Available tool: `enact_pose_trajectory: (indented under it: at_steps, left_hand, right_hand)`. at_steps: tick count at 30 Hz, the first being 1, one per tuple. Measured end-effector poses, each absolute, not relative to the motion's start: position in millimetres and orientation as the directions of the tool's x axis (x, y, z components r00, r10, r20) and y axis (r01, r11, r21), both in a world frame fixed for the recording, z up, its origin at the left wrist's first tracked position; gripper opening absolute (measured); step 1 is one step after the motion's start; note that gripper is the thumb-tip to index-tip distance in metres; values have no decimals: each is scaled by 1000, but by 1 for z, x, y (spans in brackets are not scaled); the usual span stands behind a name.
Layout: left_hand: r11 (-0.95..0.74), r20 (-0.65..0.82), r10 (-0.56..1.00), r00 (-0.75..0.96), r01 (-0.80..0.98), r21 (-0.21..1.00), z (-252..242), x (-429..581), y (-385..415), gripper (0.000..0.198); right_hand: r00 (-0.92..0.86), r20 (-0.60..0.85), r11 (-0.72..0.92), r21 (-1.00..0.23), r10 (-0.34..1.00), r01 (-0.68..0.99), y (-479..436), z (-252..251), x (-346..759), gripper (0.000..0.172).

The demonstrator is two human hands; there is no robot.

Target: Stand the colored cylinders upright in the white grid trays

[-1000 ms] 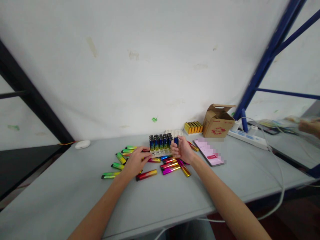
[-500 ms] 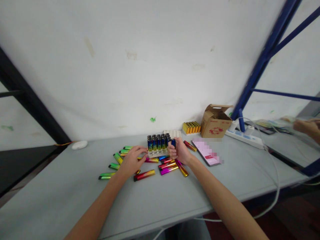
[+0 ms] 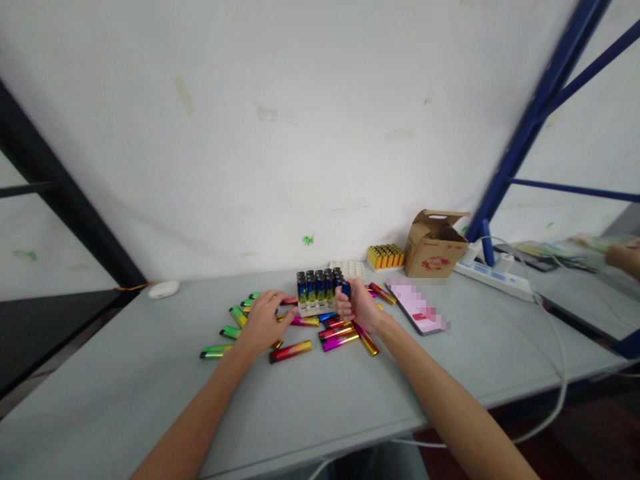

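My right hand [image 3: 361, 305] is closed around a dark blue lighter [image 3: 345, 289], held upright at the right end of a white tray [image 3: 316, 309]. Rows of blue, yellow-green lighters [image 3: 320, 285] with black tops stand upright in that tray. My left hand [image 3: 264, 321] lies just left of the tray with its fingers apart, close to a red lighter [image 3: 289, 301]. Beneath and beside it, several green lighters [image 3: 216, 352] lie flat. A red and yellow lighter [image 3: 291, 351] and a magenta lighter [image 3: 341, 341] lie in front.
An empty-looking white tray [image 3: 347, 269] sits behind the blue rows. Farther right are a block of yellow lighters [image 3: 386, 257], an open cardboard box [image 3: 434, 250], a phone [image 3: 414, 307] and a power strip [image 3: 495, 280]. Another person's hand [image 3: 623, 259] shows at the right edge.
The whole view has shifted slightly to the right. My right hand keeps the blue lighter at the tray's right end, and my left hand stays beside the tray.
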State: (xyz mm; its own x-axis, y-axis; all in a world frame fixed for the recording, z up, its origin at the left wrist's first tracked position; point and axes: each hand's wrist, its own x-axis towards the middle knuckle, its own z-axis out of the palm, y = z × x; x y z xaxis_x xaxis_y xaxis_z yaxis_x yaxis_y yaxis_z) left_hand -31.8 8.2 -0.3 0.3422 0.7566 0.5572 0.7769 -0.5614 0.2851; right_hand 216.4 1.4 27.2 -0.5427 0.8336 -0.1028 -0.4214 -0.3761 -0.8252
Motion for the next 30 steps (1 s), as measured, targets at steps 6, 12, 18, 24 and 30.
enact_pose_trajectory:
  at_steps: [6,12,18,24,30]
  left_hand:
    - [-559,553,758,346,782,275,-6,-32,10,25]
    - [-537,539,771,340,801,263,-8,-32,11,26]
    - [-533,533,775,341,805,259,-10,-33,12,27]
    - [-541,548,764,340,800,259,-10,-34,12,28]
    - [-538,543,770,335,799,269,-11,-33,13,29]
  right_hand:
    - [-511,-132,-372,-836,849,-404,-1,29,212,29]
    - [-487,-153,-381,-827,860,-413,-3,29,207,25]
    - [-506,-159,-390,-833,848,-393,-6,34,206,25]
    - [-542,-114,-373,-839,832,-396,-6,33,206,26]
    - [-558,-99,-368,-843,824,-393,-4,29,206,28]
